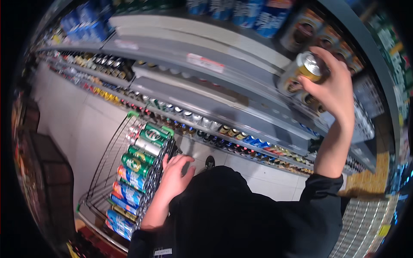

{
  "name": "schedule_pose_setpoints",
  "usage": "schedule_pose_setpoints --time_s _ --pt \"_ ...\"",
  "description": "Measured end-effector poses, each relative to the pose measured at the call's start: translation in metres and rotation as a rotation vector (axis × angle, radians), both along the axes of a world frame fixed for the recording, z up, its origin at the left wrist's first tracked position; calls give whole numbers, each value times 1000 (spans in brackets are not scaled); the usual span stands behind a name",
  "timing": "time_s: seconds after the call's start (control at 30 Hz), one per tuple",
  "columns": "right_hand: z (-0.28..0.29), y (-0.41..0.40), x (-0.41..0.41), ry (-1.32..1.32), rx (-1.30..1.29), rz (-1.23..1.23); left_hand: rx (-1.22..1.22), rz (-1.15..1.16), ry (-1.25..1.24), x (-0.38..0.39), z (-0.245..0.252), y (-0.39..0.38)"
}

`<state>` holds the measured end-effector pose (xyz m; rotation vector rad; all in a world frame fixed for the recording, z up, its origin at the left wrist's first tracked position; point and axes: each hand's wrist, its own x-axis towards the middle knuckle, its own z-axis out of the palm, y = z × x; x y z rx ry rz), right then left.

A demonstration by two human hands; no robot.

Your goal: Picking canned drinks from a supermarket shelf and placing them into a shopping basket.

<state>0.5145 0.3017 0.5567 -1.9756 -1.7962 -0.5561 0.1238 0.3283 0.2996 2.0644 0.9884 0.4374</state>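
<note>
At the right side of the shelf, my right hand (338,84) has its thumb and fingers around a drink can (310,69) with a silver top and a gold band. More patterned cans (292,85) stand just behind and below it. My left hand (176,175) hovers by the near side of a wire shopping cart (103,158), its fingers apart and nothing in them. Inside the cart lies a row of cans, among them green cans (137,163) and blue cans (130,193). The hand and forearm hide part of the cart's side.
Long grey shelves (200,93) run across in front, with several rows of cans and bottles low down. Large blue cans (245,13) stand on the upper shelf. A dark display stand (48,187) rises left of the cart. Stacked can packs (361,225) are at my right.
</note>
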Motion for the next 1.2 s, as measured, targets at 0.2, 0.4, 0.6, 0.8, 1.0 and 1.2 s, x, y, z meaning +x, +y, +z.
schedule_pose_setpoints --time_s 0.2,0.4,0.6,0.8,1.0,1.2 --pt "-18 -15 -79 284 316 488 -60 19 -281 -17 0 -7" --pt "-103 50 -202 943 -51 1005 369 418 -436 -69 3 -47" --pt "-199 91 -372 1340 -851 1195 411 760 -284 -158 -16 -116" --pt "-258 73 -517 1197 -1233 1128 403 1218 20 -211 -36 -177" --pt "-331 76 -593 753 -1216 1141 324 1464 330 -241 -71 -187" --pt "-359 85 -623 501 -1218 1116 306 1439 372 -261 -98 -186"
